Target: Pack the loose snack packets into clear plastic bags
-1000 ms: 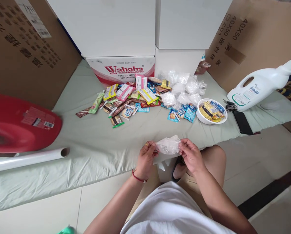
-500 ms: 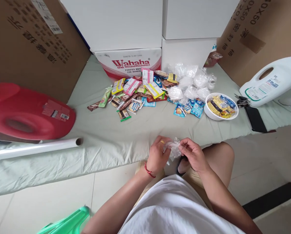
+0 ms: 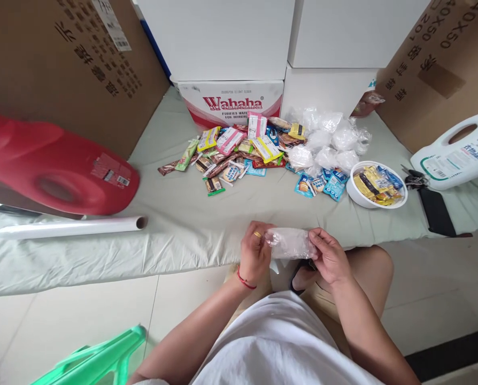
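Observation:
A piece of crinkled clear plastic film (image 3: 290, 243) is stretched sideways between my two hands, just over the front edge of the cloth-covered surface. My left hand (image 3: 256, 247), with a ring and a red wrist cord, pinches its left end. At its right end, the fingers of my right hand (image 3: 330, 254) are closed on it. Beyond my hands lies a pile of wrapped snacks (image 3: 239, 147). Several bunched clear plastic pieces (image 3: 329, 140) sit to the right of that pile. A white bowl (image 3: 361, 200) with yellow and blue packets stands farther right.
At left are a red jug (image 3: 74, 176) and a white roll (image 3: 74, 227). To the right are keys (image 3: 416, 177), a black phone (image 3: 437, 213) and a white detergent bottle (image 3: 451, 155). A Wahaha carton (image 3: 231, 101) stands behind; a green stool (image 3: 98, 355) is on the floor.
The plastic film was bunched up between my fingers and is now drawn out wide and flat. My right hand has moved right, away from my left. The camera view has shifted slightly.

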Demonstrator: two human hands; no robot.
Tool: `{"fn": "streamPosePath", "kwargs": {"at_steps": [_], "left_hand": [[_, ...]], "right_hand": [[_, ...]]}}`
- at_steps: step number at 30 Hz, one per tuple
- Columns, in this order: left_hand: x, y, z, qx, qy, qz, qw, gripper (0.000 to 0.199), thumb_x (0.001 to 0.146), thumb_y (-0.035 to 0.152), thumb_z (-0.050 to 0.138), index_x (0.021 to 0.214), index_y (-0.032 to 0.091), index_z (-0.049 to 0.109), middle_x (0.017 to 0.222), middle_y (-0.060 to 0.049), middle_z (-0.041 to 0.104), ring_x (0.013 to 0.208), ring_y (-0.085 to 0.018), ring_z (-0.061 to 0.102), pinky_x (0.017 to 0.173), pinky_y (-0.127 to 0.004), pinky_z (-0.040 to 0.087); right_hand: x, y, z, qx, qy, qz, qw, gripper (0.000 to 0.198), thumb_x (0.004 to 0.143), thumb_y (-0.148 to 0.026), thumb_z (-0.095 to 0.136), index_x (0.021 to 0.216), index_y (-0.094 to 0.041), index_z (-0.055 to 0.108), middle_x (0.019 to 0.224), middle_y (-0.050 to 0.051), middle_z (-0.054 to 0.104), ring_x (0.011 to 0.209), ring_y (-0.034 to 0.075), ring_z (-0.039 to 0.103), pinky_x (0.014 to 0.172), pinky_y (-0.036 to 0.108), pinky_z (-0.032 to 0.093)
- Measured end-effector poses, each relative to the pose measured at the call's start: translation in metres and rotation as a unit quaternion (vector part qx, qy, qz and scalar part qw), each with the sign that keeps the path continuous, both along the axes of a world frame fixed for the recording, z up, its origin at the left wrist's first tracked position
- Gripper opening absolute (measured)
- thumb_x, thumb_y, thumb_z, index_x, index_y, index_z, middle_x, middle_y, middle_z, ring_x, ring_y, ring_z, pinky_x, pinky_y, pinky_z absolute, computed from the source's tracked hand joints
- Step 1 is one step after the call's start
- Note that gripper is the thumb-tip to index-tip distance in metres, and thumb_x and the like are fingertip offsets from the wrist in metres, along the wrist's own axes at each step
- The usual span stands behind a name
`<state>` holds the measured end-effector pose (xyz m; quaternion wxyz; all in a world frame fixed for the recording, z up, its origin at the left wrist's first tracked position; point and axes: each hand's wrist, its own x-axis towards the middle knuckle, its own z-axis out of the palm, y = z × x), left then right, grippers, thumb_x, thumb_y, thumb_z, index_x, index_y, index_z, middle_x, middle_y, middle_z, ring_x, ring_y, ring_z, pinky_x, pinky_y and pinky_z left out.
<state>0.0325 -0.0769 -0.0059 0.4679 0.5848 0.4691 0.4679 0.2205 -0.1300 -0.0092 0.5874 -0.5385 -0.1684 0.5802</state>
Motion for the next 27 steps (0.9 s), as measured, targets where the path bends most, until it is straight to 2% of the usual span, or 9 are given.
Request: {"fn": "streamPosePath", "kwargs": {"at_steps": [3, 6, 9, 13, 16, 19, 21, 23, 27], "left_hand": [[0.005, 0.01, -0.002, -0.141, -0.077, 0.047, 0.986, 0.045, 0.089, 0.065, 0.062, 0.072, 0.023, 0.059, 0.064, 0.002, 0.049, 0.058, -0.013, 0.046, 0.057, -0.026, 0.042], [0.009, 0.016, -0.007, -0.275, -0.136, 0.057, 0.95, 0.058, 0.081, 0.078, 0.063, 0.068, 0.024, 0.049, 0.052, 0.008, 0.033, 0.045, -0.009, 0.028, 0.043, -0.024, 0.024], [0.009, 0.017, -0.011, -0.276, -0.109, 0.062, 0.953, 0.06, 0.08, 0.08, 0.064, 0.065, 0.024, 0.046, 0.05, 0.009, 0.029, 0.044, -0.008, 0.025, 0.043, -0.025, 0.022], [0.009, 0.014, -0.005, -0.222, -0.062, 0.036, 0.972, 0.062, 0.083, 0.08, 0.06, 0.062, 0.023, 0.047, 0.052, 0.006, 0.034, 0.048, -0.01, 0.029, 0.046, -0.026, 0.024], [0.003, 0.017, 0.004, -0.222, -0.045, -0.034, 0.973, 0.062, 0.083, 0.08, 0.059, 0.062, 0.022, 0.053, 0.052, 0.005, 0.036, 0.05, -0.011, 0.03, 0.049, -0.028, 0.024], [-0.01, 0.03, 0.008, -0.229, -0.028, -0.152, 0.961, 0.059, 0.079, 0.077, 0.066, 0.064, 0.02, 0.058, 0.053, 0.005, 0.036, 0.051, -0.01, 0.029, 0.051, -0.027, 0.021], [-0.021, 0.041, 0.005, -0.22, -0.014, -0.195, 0.956, 0.053, 0.077, 0.07, 0.073, 0.066, 0.019, 0.06, 0.055, 0.006, 0.037, 0.053, -0.009, 0.029, 0.052, -0.026, 0.02], [-0.029, 0.05, 0.001, -0.193, -0.007, -0.149, 0.97, 0.042, 0.073, 0.058, 0.08, 0.075, 0.019, 0.064, 0.058, 0.007, 0.04, 0.054, -0.009, 0.032, 0.053, -0.025, 0.023], [-0.034, 0.043, 0.002, -0.114, -0.022, 0.057, 0.992, 0.034, 0.073, 0.041, 0.082, 0.093, 0.02, 0.064, 0.07, 0.006, 0.05, 0.061, -0.01, 0.042, 0.058, -0.023, 0.034]], "right_hand": [[0.002, -0.003, -0.006, -0.032, -0.011, 0.04, 0.999, 0.044, 0.064, -0.052, 0.094, 0.075, -0.021, 0.066, 0.062, -0.005, 0.047, 0.053, 0.008, 0.036, 0.045, 0.021, 0.025], [0.002, -0.008, -0.007, -0.016, -0.181, 0.025, 0.983, 0.04, 0.075, -0.058, 0.086, 0.083, -0.023, 0.07, 0.068, -0.001, 0.056, 0.059, 0.012, 0.044, 0.05, 0.025, 0.037], [0.0, -0.009, 0.005, 0.075, -0.381, -0.04, 0.921, 0.029, 0.087, -0.052, 0.077, 0.1, -0.026, 0.073, 0.097, 0.006, 0.068, 0.085, 0.021, 0.059, 0.079, 0.034, 0.051], [-0.007, 0.002, 0.021, 0.16, -0.437, 0.072, 0.882, 0.037, 0.082, -0.045, 0.084, 0.115, -0.03, 0.074, 0.122, 0.009, 0.07, 0.113, 0.029, 0.06, 0.1, 0.042, 0.048], [-0.006, 0.011, 0.018, 0.115, -0.396, 0.118, 0.904, 0.022, 0.089, -0.049, 0.076, 0.092, -0.027, 0.076, 0.088, 0.004, 0.072, 0.083, 0.022, 0.063, 0.079, 0.035, 0.051], [0.006, 0.014, 0.012, 0.043, -0.276, 0.116, 0.953, 0.035, 0.086, -0.058, 0.076, 0.083, -0.024, 0.071, 0.058, -0.003, 0.053, 0.05, 0.013, 0.044, 0.048, 0.027, 0.035], [0.013, 0.013, 0.011, 0.015, -0.18, 0.127, 0.975, 0.04, 0.079, -0.06, 0.082, 0.078, -0.023, 0.068, 0.054, -0.007, 0.043, 0.045, 0.009, 0.033, 0.042, 0.025, 0.025], [0.017, 0.012, 0.012, 0.01, -0.12, 0.108, 0.987, 0.043, 0.073, -0.059, 0.086, 0.074, -0.022, 0.065, 0.057, -0.007, 0.042, 0.047, 0.008, 0.032, 0.042, 0.023, 0.024], [0.012, 0.009, 0.014, 0.041, -0.1, -0.014, 0.994, 0.045, 0.072, -0.059, 0.088, 0.073, -0.022, 0.062, 0.062, -0.006, 0.044, 0.053, 0.008, 0.035, 0.045, 0.021, 0.028]]}}
